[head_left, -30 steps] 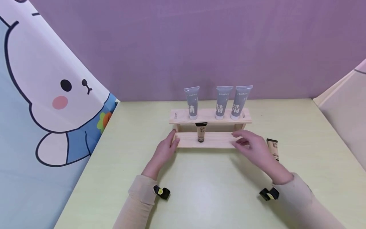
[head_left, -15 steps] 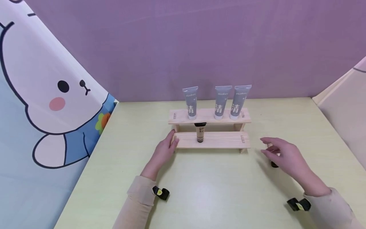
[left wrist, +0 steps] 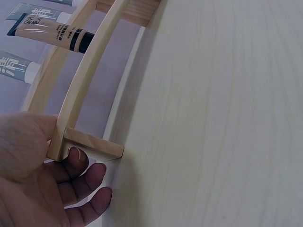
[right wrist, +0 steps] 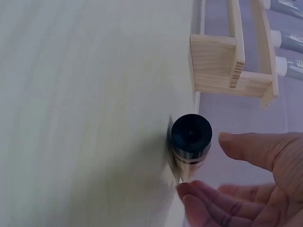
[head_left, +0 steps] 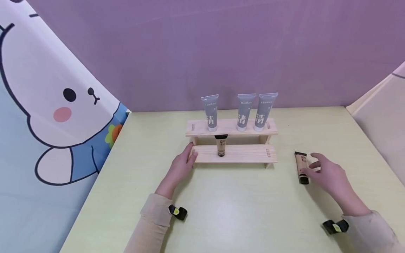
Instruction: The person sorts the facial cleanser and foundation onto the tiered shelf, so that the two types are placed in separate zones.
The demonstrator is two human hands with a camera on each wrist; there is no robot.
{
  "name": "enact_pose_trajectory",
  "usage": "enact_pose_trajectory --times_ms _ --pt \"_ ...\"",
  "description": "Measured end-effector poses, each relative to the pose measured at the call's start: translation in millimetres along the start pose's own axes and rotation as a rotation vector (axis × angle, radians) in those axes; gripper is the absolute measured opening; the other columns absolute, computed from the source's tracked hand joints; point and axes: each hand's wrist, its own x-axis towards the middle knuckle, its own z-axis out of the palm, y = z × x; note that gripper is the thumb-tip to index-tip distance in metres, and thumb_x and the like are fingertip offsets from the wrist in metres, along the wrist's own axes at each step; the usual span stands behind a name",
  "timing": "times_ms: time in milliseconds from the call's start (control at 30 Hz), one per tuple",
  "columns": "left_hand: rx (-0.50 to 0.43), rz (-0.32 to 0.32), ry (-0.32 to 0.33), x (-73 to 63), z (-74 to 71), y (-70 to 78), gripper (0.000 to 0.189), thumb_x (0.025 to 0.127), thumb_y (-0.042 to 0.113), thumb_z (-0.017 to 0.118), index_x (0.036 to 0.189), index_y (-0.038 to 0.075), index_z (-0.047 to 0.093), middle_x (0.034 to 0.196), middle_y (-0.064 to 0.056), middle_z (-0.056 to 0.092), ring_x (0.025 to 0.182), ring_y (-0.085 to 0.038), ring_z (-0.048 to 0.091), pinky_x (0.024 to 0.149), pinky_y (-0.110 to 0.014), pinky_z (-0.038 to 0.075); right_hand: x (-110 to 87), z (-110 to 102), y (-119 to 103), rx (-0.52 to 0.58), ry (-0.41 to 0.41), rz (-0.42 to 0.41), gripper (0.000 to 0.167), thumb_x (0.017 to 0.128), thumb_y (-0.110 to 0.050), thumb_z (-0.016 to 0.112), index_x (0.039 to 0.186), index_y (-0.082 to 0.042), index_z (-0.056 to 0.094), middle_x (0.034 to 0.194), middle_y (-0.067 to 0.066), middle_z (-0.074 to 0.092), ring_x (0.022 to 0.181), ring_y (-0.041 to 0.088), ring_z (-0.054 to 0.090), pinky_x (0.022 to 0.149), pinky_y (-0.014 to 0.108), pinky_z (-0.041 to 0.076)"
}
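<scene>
A two-tier wooden rack [head_left: 245, 154] stands on the table. My left hand [head_left: 181, 166] holds the left end of its lower shelf; in the left wrist view, that hand's fingers [left wrist: 87, 182] curl beside the end support. A small beige tube [head_left: 221, 144] with a black cap stands cap-down on the lower shelf. Another beige tube [head_left: 301, 164] lies on the table right of the rack, its black cap [right wrist: 191, 135] facing the right wrist camera. Around this tube my right hand [head_left: 330, 177] spreads thumb and fingers, with a gap between the thumb and the cap.
Three grey-blue tubes stand on the upper shelf: one at left [head_left: 211, 112], one right of centre [head_left: 245, 112] and one near the right end [head_left: 265, 112]. A purple cloth [head_left: 234, 52] hangs behind the pale table [head_left: 234, 207]. Cartoon fabric [head_left: 63, 140] covers the left side.
My right hand has left the rack's right end and moved right to the lying tube. The left hand stays on the rack's left end.
</scene>
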Motion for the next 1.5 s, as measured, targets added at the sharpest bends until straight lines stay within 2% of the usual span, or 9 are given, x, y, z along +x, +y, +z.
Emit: enact_pose_trajectory --times_ms 167,400,533,767,933,1100,1267,1500 --pt "0.007 0.021 0.006 -0.4 0.9 -0.7 0.055 0.105 0.034 0.043 0.153 0.010 0.030 0.142 -0.021 0.049 0.130 -0.039 0.046 0.105 -0.052 0.039 7.1 1.8 3.0 0.007 -0.092 0.058 0.078 0.092 -0.032 0.066 0.136 0.022 0.031 0.097 0.027 0.065 0.073 0.027 0.063 0.058 0.036 0.050" --pt "0.005 0.012 0.006 -0.3 0.1 -0.2 0.054 0.105 0.033 0.043 0.153 0.011 0.030 0.143 -0.020 0.048 0.131 -0.038 0.045 0.105 -0.052 0.038 15.3 6.8 -0.1 -0.040 -0.129 0.041 0.068 0.090 -0.027 0.067 0.127 0.024 0.043 0.096 0.028 0.065 0.077 0.031 0.063 0.064 0.043 0.051" --pt "0.002 0.005 -0.004 1.0 -0.2 -0.3 0.055 0.105 0.035 0.042 0.154 0.013 0.030 0.144 -0.019 0.048 0.131 -0.038 0.045 0.106 -0.051 0.038 16.1 8.3 -3.6 -0.045 -0.134 0.053 0.059 0.088 -0.024 0.066 0.122 0.021 0.051 0.096 0.027 0.066 0.076 0.029 0.061 0.061 0.039 0.050" --pt "0.011 0.028 0.002 1.3 -0.3 -0.9 0.055 0.105 0.034 0.043 0.153 0.011 0.030 0.141 -0.021 0.051 0.128 -0.038 0.048 0.104 -0.052 0.040 13.2 9.4 -7.7 -0.015 -0.094 0.042 0.053 0.086 -0.020 0.067 0.119 0.019 0.053 0.096 0.027 0.065 0.077 0.029 0.061 0.057 0.034 0.049" --pt "0.003 0.003 -0.006 0.7 -1.1 -0.2 0.056 0.105 0.036 0.043 0.154 0.012 0.030 0.143 -0.020 0.048 0.130 -0.037 0.046 0.105 -0.051 0.039 10.3 10.7 -7.7 0.029 -0.076 0.046 0.051 0.086 -0.019 0.068 0.118 0.017 0.051 0.098 0.027 0.065 0.078 0.030 0.062 0.056 0.033 0.049" --pt "0.003 0.003 -0.004 0.5 -1.2 0.1 0.056 0.105 0.036 0.043 0.154 0.012 0.029 0.144 -0.019 0.047 0.131 -0.037 0.045 0.106 -0.051 0.038 7.6 11.1 -9.0 0.044 -0.017 0.018 0.047 0.087 -0.018 0.067 0.118 0.014 0.051 0.101 0.027 0.064 0.083 0.037 0.064 0.060 0.036 0.051" --pt "0.003 0.007 0.003 0.6 -0.6 -0.7 0.056 0.105 0.035 0.043 0.154 0.012 0.030 0.144 -0.019 0.048 0.131 -0.036 0.046 0.106 -0.051 0.038 5.9 9.7 -15.2 0.065 0.035 -0.019 0.047 0.087 -0.016 0.069 0.121 0.010 0.050 0.106 0.028 0.064 0.089 0.043 0.066 0.063 0.041 0.053" --pt "0.002 0.008 0.006 0.0 -0.3 -0.6 0.055 0.105 0.035 0.044 0.154 0.012 0.030 0.144 -0.019 0.048 0.131 -0.037 0.046 0.106 -0.050 0.038 4.8 7.5 -24.2 0.089 0.092 -0.081 0.052 0.088 -0.014 0.071 0.131 0.005 0.050 0.107 0.028 0.066 0.084 0.038 0.069 0.060 0.036 0.052"
